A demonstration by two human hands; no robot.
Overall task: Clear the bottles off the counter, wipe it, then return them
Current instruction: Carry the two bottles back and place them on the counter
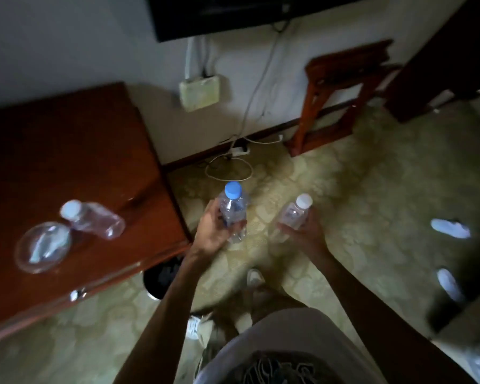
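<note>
Left hand (212,227) grips a blue-capped water bottle (232,210); right hand (305,232) grips a white-capped bottle (295,212), both right of the counter (67,151).

The reddish-brown wooden tabletop (75,151) is bare toward the wall; a clear white-capped plastic bottle (94,220) and a clear domed lid (43,246) block its near edge.

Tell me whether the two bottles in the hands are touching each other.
Apart. The head view shows patterned carpet plainly between the blue-capped bottle in the left hand and the white-capped bottle in the right hand.
</note>
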